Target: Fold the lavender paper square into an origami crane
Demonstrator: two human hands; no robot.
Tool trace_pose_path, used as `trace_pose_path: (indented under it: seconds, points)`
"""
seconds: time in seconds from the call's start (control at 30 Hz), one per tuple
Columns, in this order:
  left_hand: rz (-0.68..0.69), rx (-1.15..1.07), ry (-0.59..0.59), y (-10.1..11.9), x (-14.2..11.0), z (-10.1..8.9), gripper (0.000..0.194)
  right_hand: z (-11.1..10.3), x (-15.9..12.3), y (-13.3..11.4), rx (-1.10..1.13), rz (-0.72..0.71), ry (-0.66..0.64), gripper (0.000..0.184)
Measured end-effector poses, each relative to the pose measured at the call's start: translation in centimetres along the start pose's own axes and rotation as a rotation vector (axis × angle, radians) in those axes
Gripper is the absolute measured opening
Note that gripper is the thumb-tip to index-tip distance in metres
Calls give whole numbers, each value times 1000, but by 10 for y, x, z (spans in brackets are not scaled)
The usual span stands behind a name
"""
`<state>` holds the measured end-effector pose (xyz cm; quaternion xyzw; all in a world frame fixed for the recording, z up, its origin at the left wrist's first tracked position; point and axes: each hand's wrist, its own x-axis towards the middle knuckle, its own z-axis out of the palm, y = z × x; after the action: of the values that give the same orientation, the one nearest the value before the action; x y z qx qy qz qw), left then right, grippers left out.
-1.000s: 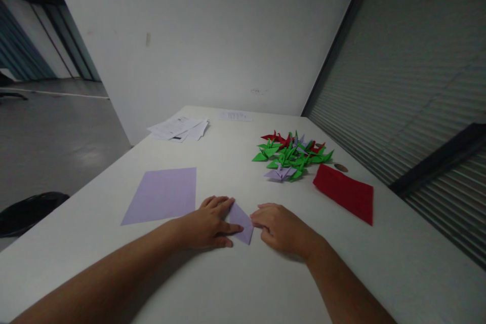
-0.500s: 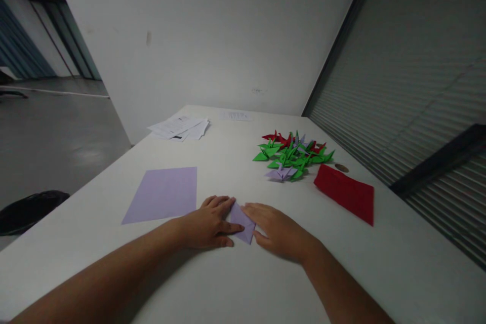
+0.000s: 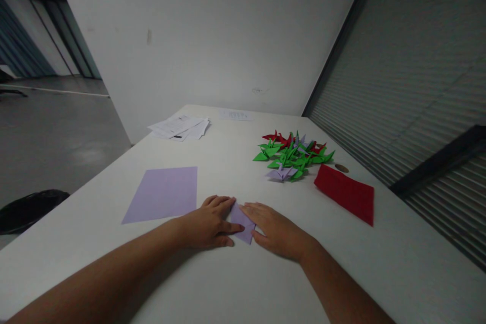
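A small folded piece of purple origami paper [image 3: 246, 234] lies flat on the white table [image 3: 228, 288], between my two hands. My left hand [image 3: 212, 224] rests on its left side with fingers apart, the index finger pressing on its middle. Along its right edge lies my right hand [image 3: 275, 229], fingers stretched out and touching the paper. Part of the folded paper is hidden under the fingers. To the left is a flat purple sheet [image 3: 163, 193], unfolded and apart from both hands.
Green, red and purple paper cranes [image 3: 292, 157] are heaped at the right. Beside them lie red paper [image 3: 345, 193] and a dark round disc [image 3: 341, 168]. Printed sheets [image 3: 180, 126] sit at the back left. Blinds [image 3: 410, 71] border the right side; a black bag [image 3: 32, 210] stands left of the table.
My right hand has shifted very slightly left along the folded paper's edge. My left hand and the other things have not visibly moved.
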<state>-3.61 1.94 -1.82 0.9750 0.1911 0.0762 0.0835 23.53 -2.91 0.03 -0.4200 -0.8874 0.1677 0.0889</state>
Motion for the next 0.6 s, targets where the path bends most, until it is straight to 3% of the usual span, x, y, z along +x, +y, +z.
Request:
trace_pose_path:
  seconds: [0.17, 0.6]
  points:
    - [9, 5, 19, 1, 1, -1, 52, -3, 0, 0, -16, 0, 27, 60]
    - [-2, -18, 16, 1, 0, -1, 51, -13, 1, -3, -42, -106, 158, 24]
